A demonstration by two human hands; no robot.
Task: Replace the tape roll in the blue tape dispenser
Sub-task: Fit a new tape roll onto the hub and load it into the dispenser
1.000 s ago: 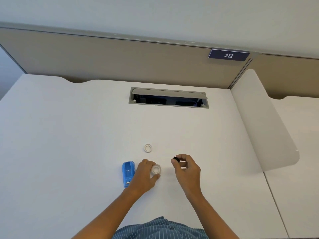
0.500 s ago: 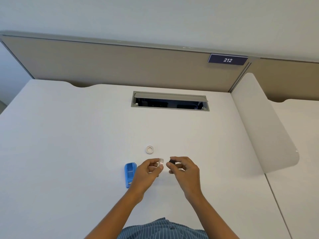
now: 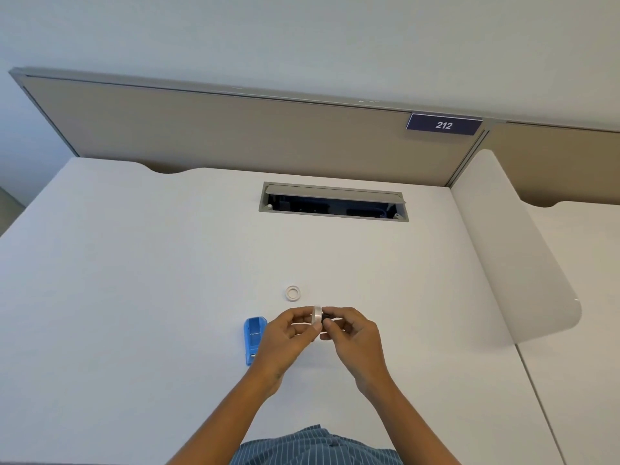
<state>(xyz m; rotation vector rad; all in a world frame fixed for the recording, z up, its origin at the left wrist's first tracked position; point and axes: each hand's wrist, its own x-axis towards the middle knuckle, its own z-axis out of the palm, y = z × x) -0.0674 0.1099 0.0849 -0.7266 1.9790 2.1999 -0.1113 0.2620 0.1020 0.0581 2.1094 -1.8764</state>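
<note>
The blue tape dispenser lies open on the white desk, just left of my left hand. That hand pinches a clear tape roll on edge above the desk. My right hand holds a small black spool against the roll's right side. A second, whitish ring-shaped roll lies flat on the desk just beyond my hands.
An open cable hatch is set into the white desk farther back. A beige partition with a "212" sign stands behind. A white side divider borders the right.
My left hand lifted the clear roll off the desk and turned it on edge. My right hand brought the black spool leftward until it met the roll.
</note>
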